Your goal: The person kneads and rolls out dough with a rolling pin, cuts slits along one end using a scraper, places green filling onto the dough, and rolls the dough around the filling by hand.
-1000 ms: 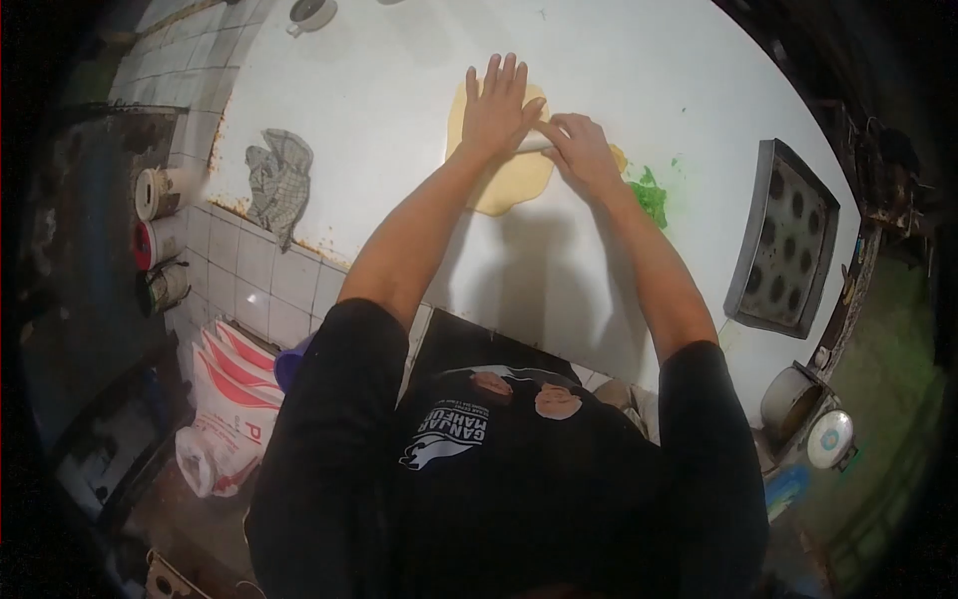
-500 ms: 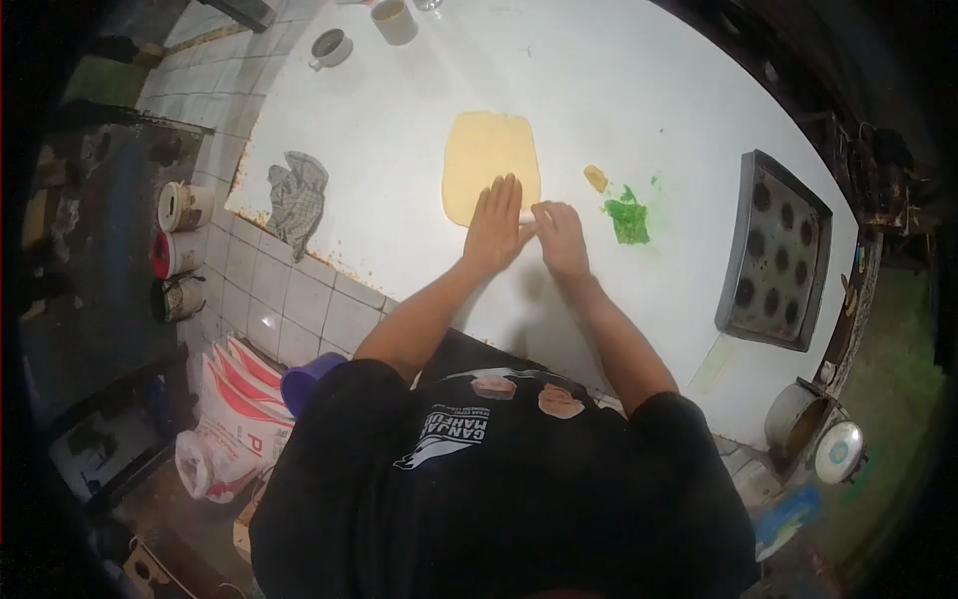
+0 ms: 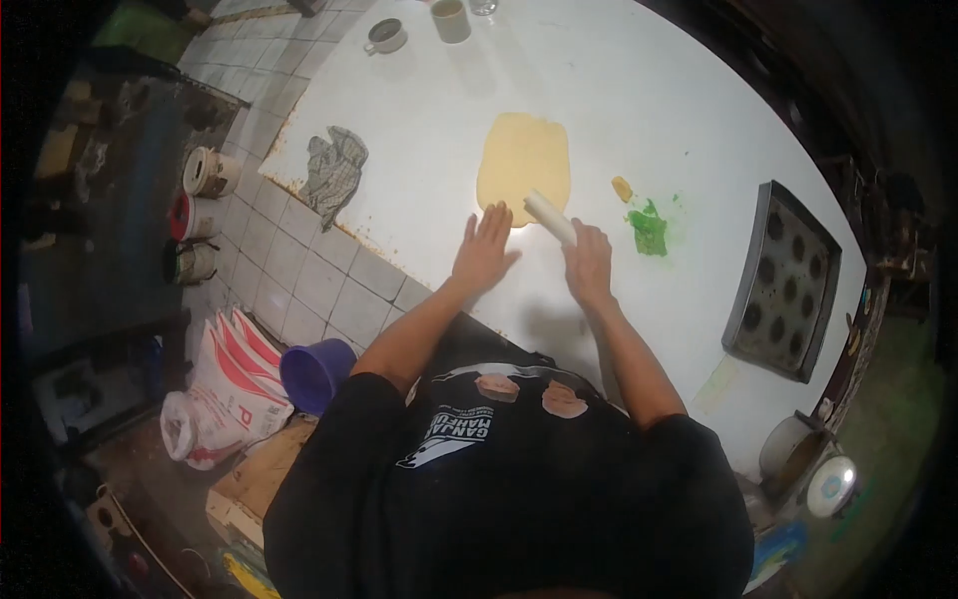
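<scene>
A flat, rounded rectangle of pale yellow dough (image 3: pixel 524 160) lies on the white table (image 3: pixel 429 150). My left hand (image 3: pixel 483 250) rests at the dough's near left edge, its fingers stretched out and holding nothing. In my right hand (image 3: pixel 589 258) is one end of a white rolling pin (image 3: pixel 550 216); the pin's other end slants over the near right part of the dough. To the right are a small lump of yellow dough (image 3: pixel 622 189) and a bright green patch (image 3: pixel 649 230) with smears around it.
A dark baking tray (image 3: pixel 783 285) with round marks lies at the right. A crumpled checked cloth (image 3: pixel 335 172) is on the left edge. Two cups (image 3: pixel 451 22) stand at the back. Below the table are a purple bucket (image 3: pixel 317 374) and sacks (image 3: pixel 235 384); a pot (image 3: pixel 788 449) stands lower right.
The hands have moved apart. The rolling pin, earlier mostly hidden under them, now shows tilted in my right hand, and my left hand has come off it. The whole view has shifted.
</scene>
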The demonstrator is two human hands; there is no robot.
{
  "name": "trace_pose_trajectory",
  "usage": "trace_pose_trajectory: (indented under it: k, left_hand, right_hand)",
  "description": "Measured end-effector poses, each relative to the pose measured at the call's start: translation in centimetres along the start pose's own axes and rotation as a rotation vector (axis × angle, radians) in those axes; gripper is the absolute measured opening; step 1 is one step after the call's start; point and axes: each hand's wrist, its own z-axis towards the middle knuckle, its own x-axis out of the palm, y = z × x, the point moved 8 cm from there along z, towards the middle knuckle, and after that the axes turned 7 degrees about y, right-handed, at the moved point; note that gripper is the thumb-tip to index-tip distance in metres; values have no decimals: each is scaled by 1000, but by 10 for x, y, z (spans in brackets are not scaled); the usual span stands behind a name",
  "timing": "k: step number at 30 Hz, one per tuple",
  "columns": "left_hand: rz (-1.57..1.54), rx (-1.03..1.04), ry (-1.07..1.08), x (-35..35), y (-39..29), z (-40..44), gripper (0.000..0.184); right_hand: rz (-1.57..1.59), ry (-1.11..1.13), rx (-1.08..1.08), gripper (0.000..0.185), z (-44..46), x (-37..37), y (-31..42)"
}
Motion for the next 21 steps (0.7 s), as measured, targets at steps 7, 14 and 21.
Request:
trace_pose_trajectory:
  k: [7,14,21]
  left_hand:
    - [-91,101,-105,-23,16,0,84]
    - [-178,2,-375,-96,97,107,81]
    - [-17,84,-268,-61,78,116,77]
  right_hand:
    - [-142,-29,-234,55,118,0,47]
    - [-228,143,-394,54,167,46,47]
    - [-250,119,-290,49,135,49,44]
